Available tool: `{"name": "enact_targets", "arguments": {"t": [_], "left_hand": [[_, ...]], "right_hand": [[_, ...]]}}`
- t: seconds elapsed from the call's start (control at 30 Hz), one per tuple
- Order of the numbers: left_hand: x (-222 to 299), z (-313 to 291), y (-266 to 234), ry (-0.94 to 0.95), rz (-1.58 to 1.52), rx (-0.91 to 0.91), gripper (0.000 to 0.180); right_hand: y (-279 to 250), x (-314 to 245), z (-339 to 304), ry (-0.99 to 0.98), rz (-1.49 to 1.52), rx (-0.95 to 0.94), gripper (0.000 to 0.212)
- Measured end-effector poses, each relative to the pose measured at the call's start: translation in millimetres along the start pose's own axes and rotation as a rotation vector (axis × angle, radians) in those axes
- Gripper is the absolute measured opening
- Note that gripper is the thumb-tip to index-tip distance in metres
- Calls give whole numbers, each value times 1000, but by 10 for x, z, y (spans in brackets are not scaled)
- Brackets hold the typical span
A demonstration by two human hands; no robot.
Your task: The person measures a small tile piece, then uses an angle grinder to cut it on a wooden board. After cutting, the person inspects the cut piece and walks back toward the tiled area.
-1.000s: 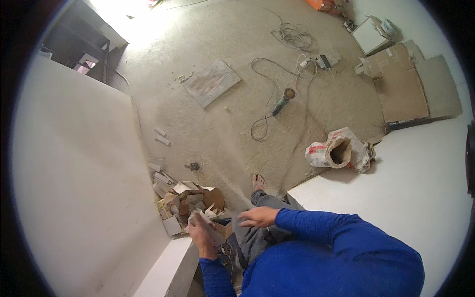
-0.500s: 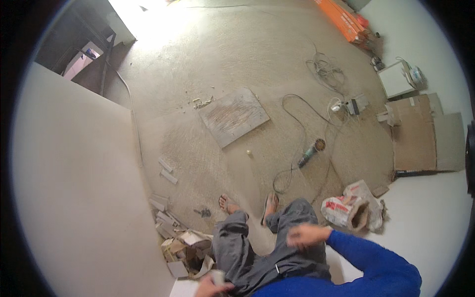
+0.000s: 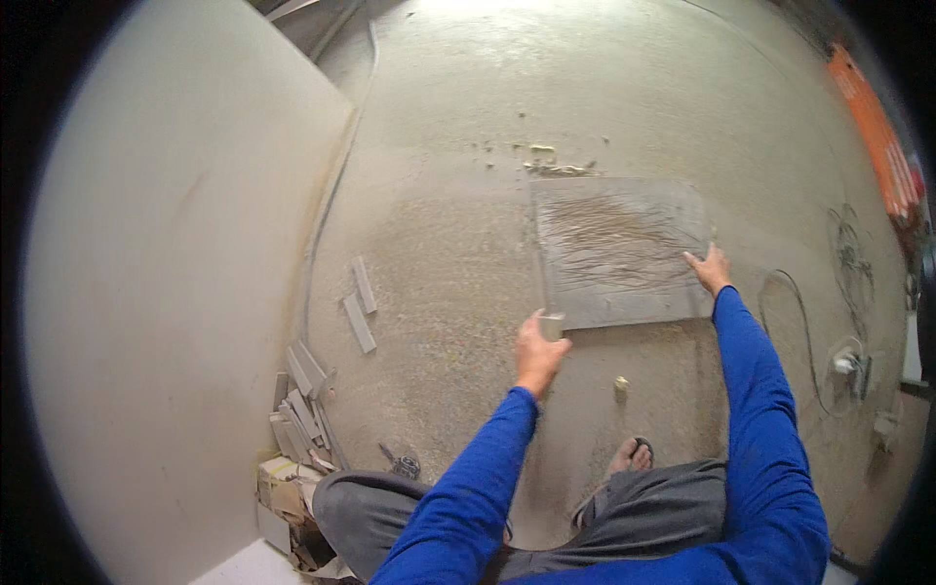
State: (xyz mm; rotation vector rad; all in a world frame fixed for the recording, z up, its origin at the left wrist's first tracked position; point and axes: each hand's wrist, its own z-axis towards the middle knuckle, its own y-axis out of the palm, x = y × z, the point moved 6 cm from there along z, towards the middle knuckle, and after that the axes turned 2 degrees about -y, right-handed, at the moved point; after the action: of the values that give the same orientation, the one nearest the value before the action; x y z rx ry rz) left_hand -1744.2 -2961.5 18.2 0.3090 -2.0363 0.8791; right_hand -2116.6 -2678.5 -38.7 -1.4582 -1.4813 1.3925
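My left hand (image 3: 536, 359) is closed around a small pale block (image 3: 552, 326), held by the near left corner of a square grey board (image 3: 624, 310). The board lies flat on the floor, its top covered with brown, scratch-like streaks. At the board's right edge is my right hand (image 3: 714, 269), thumb and fingers apart and nothing held in it. Whether its fingertips touch the board I cannot tell. A small yellowish lump (image 3: 621, 384) sits on the floor between the board and my foot.
Narrow tile strips (image 3: 359, 322) lie by the left wall, with a pile of offcuts (image 3: 304, 409) nearer me. Crumbly scraps (image 3: 564, 169) lie beyond the board. Cables (image 3: 809, 331) run along the right; orange long packages (image 3: 876, 136) lie far right.
I have bent toward the board, and the view has shifted left. Both hands have moved forward from my lap to the board's edges. The pale block remains in my left hand.
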Motion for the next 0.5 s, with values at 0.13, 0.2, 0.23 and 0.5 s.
{"name": "enact_targets", "arguments": {"t": [0.13,0.2,0.23,0.5], "left_hand": [[-138,74,382,-36,108,5,85],[-148,62,308,-58,127,49,87],[-197,79,159,-95,164,74,87],[-1816,997,-2299,-268,-120,167,62]], "right_hand": [[-83,-4,44,151,-87,80,106],[-122,-183,-5,47,66,-30,106],[-86,-333,-81,17,74,-79,104],[1114,-1747,-2007,125,809,-835,64]]}}
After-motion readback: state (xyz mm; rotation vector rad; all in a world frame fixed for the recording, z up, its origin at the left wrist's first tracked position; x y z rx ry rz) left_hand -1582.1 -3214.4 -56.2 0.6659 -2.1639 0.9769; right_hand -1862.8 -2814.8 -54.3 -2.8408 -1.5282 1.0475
